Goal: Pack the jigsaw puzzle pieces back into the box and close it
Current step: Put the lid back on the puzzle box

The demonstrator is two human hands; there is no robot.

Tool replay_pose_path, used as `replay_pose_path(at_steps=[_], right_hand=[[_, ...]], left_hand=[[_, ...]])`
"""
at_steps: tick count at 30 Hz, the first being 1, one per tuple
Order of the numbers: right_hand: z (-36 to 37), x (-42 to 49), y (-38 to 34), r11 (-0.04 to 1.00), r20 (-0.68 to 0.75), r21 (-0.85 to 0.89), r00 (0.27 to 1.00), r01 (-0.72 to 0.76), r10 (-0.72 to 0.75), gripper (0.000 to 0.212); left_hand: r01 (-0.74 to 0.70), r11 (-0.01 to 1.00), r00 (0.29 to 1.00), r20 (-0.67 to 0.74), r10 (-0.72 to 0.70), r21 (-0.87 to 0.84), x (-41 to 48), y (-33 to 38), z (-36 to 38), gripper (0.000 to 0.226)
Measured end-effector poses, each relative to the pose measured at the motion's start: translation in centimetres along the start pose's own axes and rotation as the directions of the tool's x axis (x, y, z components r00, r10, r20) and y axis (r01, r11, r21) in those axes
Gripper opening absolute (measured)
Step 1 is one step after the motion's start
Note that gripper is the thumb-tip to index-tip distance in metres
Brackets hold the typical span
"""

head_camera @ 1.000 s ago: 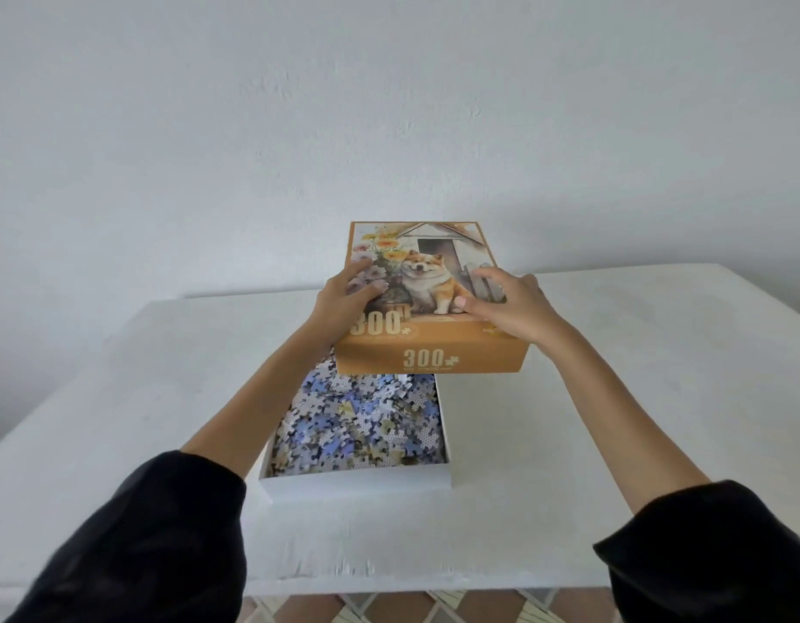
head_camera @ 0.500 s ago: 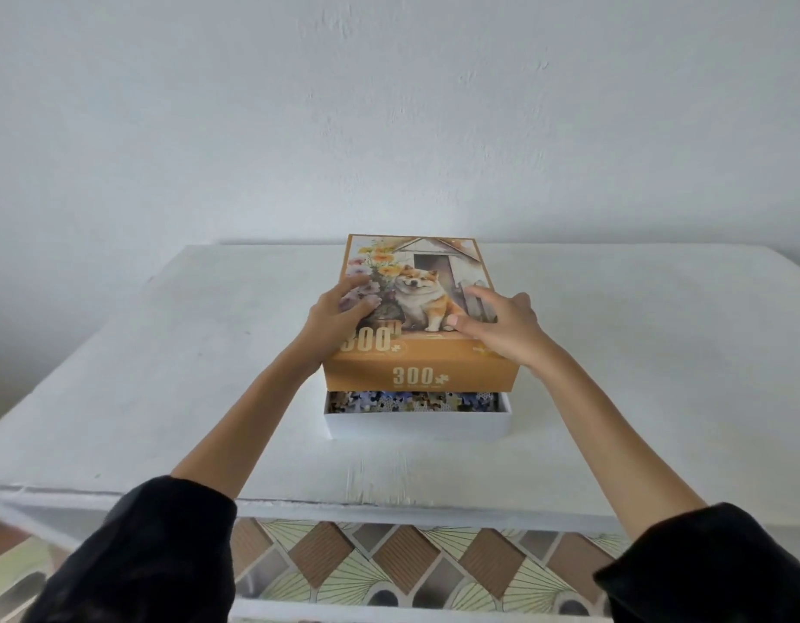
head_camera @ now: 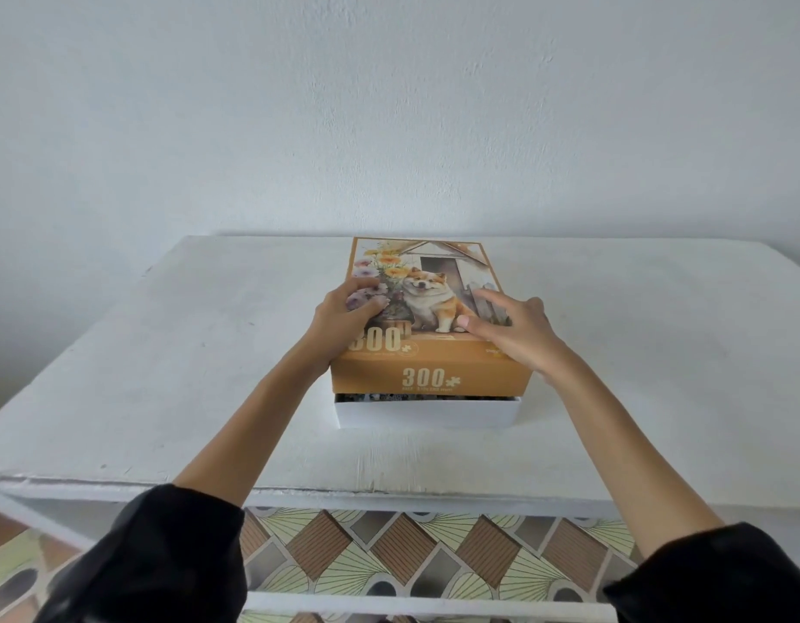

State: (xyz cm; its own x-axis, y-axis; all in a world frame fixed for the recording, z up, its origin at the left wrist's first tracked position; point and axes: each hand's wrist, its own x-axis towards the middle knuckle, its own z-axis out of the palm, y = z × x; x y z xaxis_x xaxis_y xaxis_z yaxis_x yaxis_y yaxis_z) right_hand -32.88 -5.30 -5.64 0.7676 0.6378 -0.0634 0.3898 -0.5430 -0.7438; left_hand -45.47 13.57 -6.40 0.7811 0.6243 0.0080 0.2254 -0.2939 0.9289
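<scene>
The orange puzzle box lid [head_camera: 429,375], printed with a dog picture and "300", sits over the white box base [head_camera: 427,413] on the white table [head_camera: 164,375]. A thin gap along the front shows a strip of the puzzle pieces [head_camera: 389,397] inside. My left hand [head_camera: 344,317] grips the lid's left edge, its fingers and thumb curled onto the top. Over the right edge my right hand [head_camera: 515,335] holds the lid, with fingers spread across the top and the thumb lying on the picture.
The table's front edge [head_camera: 299,490] runs close below my forearms. Patterned floor tiles [head_camera: 411,555] show beneath it. A plain white wall [head_camera: 389,128] stands right behind the table's far edge.
Both hands have brought the lid from the far end of the base to directly over it and lowered it. The open tray of pieces is now covered except for a thin front gap.
</scene>
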Motion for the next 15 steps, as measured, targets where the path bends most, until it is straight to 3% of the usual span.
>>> replay_pose_path(at_steps=[7,15], right_hand=[[0.0,-1.2,-0.2,1.000,0.015,0.015,1.000,0.016,-0.016,0.058],[1.1,-2.4,0.4,1.000,0.077,0.018,0.997,-0.014,0.012,0.057]], left_hand=[[0.016,1.000,1.000,0.016,-0.016,0.023,-0.9,-0.6,0.3,0.031],[-0.054,0.989,0.998,-0.017,0.056,0.135,-2.0,-1.9,1.1,0.034]])
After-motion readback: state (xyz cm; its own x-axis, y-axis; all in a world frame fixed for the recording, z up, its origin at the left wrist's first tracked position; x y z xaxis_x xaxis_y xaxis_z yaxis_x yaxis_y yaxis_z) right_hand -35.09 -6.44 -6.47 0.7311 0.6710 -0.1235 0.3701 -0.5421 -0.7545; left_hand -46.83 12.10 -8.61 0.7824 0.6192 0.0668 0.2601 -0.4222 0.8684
